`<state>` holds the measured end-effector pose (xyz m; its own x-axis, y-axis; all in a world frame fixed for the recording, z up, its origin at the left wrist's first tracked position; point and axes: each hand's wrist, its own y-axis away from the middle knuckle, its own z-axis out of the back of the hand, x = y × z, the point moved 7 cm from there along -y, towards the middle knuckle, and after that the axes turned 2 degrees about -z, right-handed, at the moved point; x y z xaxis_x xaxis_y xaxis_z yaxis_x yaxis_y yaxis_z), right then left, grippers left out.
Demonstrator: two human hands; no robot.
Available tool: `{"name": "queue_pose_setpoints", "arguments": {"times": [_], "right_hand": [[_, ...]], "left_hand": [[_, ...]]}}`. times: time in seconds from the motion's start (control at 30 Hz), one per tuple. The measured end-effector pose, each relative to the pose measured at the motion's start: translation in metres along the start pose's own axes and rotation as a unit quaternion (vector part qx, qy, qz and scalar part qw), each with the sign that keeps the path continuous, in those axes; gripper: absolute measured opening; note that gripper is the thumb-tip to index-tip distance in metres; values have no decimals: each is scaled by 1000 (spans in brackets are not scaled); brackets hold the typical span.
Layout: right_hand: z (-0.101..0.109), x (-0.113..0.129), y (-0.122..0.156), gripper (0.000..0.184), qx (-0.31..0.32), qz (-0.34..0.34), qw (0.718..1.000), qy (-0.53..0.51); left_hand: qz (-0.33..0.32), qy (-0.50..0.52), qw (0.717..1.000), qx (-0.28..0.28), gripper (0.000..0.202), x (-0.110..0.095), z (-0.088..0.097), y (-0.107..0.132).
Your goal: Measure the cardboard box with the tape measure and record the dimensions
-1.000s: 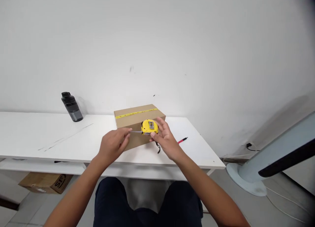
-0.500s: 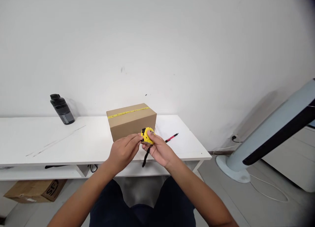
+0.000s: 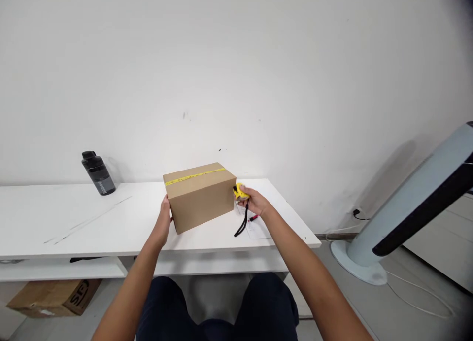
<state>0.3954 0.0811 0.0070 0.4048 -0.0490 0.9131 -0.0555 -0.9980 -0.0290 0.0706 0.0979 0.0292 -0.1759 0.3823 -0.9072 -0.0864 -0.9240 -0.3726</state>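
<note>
The fingers of the right hand [image 3: 253, 201] are clamping around a yellow tape measure [image 3: 241, 191], which is hovering at the right end of a cardboard box [image 3: 203, 204]; whether they are touching is unclear. A black strap [image 3: 242, 225] is hanging below. The left hand [image 3: 162, 221] is pressing against the box's left end, its fingers too hidden to tell whether they are spreading or closing. The box is resting between the tabletop's [image 3: 129, 232] front and back edges. Toward its right edge, a pen [image 3: 253, 217] is lying on paper [image 3: 258, 231]; a dark bottle [image 3: 99, 174] is standing near the back edge, left of the box.
</note>
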Motion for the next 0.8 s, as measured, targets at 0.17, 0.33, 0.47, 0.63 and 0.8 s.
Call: {"name": "queue_pose_setpoints", "arguments": {"times": [0.17, 0.33, 0.47, 0.63, 0.8], "right_hand": [[-6, -21, 51, 66, 38, 2, 994, 102], [13, -39, 109, 94, 75, -32, 978, 190], [26, -33, 142, 91, 14, 25, 992, 122], [-3, -52, 178, 73, -51, 141, 987, -58], [-79, -114, 181, 69, 30, -13, 996, -80]], "left_hand": [[36, 11, 999, 19, 73, 11, 10, 26], [69, 26, 996, 53, 70, 28, 28, 52], [25, -8, 1000, -5, 66, 19, 40, 68], [-365, -243, 888, -135, 56, -70, 19, 141], [-518, -242, 819, 40, 42, -101, -49, 186]]}}
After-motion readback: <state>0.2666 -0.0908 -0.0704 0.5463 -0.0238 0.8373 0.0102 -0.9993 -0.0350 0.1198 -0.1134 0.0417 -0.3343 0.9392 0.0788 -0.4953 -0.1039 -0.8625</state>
